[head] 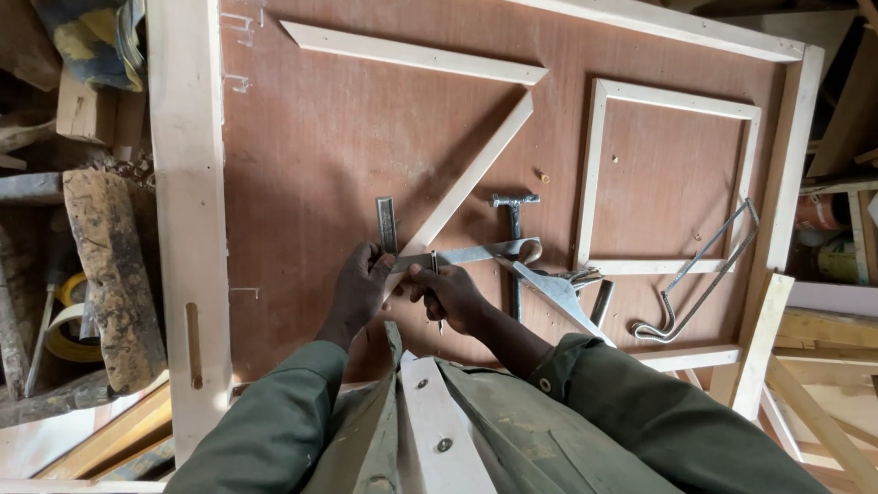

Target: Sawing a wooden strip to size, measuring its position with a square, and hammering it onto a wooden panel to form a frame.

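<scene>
Hands are working at the near end of the diagonal wood strip [476, 169] on the brown panel [347, 146]: left hand [358, 288] is pressing the metal square [457, 253] flat, right hand [448, 295] is gripping a pencil [436, 274], marking apparently unfinished.

Matt reddish-brown plywood panel [347, 155] with pale, raw, unfinished wooden strips [476, 174]; dull grey metal square [457, 254] under left hand [358, 288] and right hand [453, 297]; steel hammer [514, 220], bent metal rod [704, 274], matt olive cloth sleeves [622, 412].
</scene>
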